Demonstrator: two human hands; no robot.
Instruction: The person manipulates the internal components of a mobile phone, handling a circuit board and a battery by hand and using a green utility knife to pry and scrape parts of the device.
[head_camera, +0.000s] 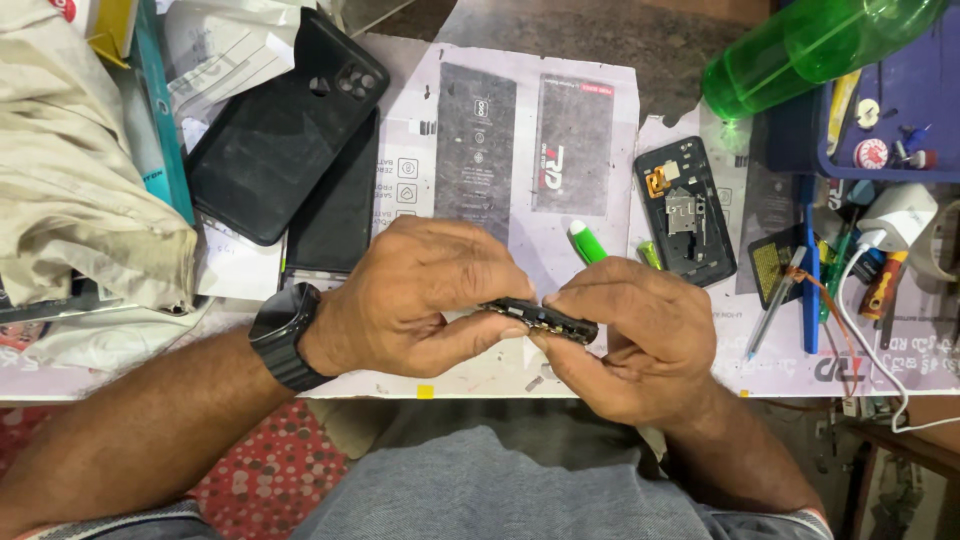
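The phone (540, 318) is held edge-up, long axis running left to right. It is pinched at both ends between left hand (420, 295) and right hand (630, 335), equally near.

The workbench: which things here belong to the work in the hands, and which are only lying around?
In hand:
- left hand
- right hand
- small black phone part, held edge-on by both

Lying about:
- black phone case
- open phone back frame
- green bottle
- white charger
- green-capped pen
- beige cloth
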